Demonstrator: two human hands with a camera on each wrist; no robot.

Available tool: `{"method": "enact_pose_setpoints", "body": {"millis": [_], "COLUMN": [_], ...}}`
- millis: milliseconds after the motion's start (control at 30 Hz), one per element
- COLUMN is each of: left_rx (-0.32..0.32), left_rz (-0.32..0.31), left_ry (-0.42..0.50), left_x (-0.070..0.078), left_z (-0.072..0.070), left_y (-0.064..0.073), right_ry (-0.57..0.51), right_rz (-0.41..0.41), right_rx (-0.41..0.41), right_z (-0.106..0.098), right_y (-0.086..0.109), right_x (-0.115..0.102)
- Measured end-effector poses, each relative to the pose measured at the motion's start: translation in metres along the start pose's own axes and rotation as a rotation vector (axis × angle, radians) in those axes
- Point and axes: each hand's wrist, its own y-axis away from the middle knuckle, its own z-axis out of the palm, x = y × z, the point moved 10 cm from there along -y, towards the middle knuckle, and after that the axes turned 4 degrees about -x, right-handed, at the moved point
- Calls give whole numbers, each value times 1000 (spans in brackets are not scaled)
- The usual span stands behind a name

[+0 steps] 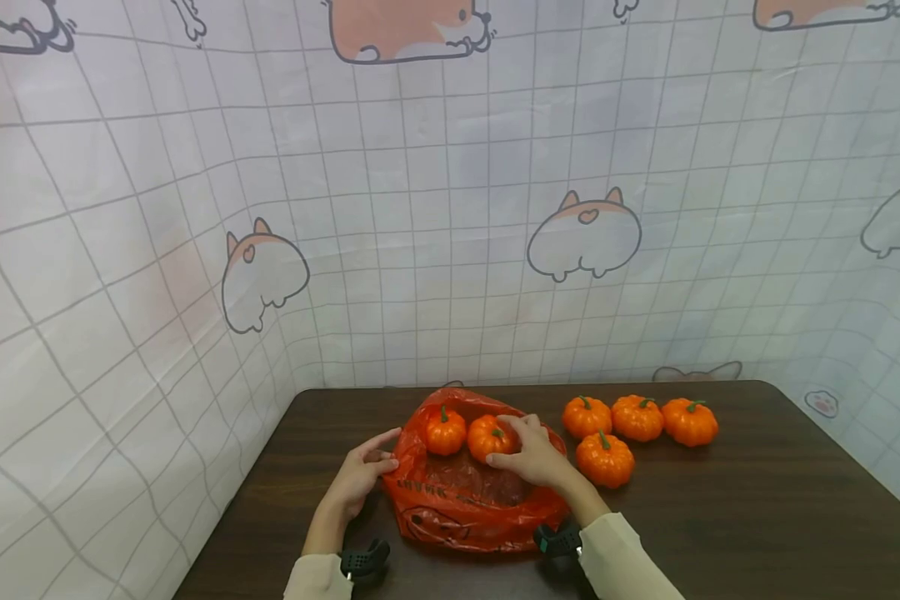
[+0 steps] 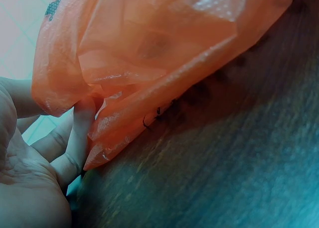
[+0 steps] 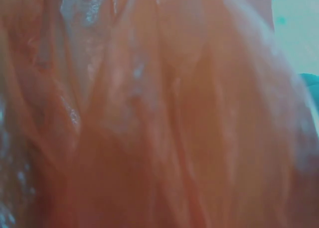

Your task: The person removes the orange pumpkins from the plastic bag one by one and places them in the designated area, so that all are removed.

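Note:
A red plastic bag (image 1: 450,521) with dark print lies on the table, its mouth spread toward me. My left hand (image 1: 358,477) pinches the bag's left edge; in the left wrist view its fingers (image 2: 82,121) are bent at the folded plastic. Inside the bag's mouth, one small orange pumpkin (image 1: 446,432) with a green stem sits at the back. Beside it, my right hand (image 1: 534,454) grips a second small pumpkin (image 1: 487,439), thumb at the front and fingers over the top right. Blurred bag plastic (image 3: 149,113) fills the right wrist view, hiding that hand.
Several more small pumpkins (image 1: 637,418) stand on the dark wooden table (image 1: 727,517) right of the bag, one of them (image 1: 605,460) nearer to me, close to my right forearm. A white gridded cloth (image 1: 450,208) with dog drawings hangs behind and at both sides.

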Motion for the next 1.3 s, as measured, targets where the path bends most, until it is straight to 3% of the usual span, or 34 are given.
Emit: {"method": "enact_pose_setpoints", "body": {"millis": [400,1300], "left_rx": [-3,1], "left_rz": [8,-3], "left_ry": [0,-5], "left_x": [1,0], "left_z": [0,0], "left_y": [0,1], "right_ry": [62,28], "right_rz": [-32,-61], "right_rx": [0,-8], "right_z": [4,5], "right_y": [3,0], "right_x": [-8,-4]}}
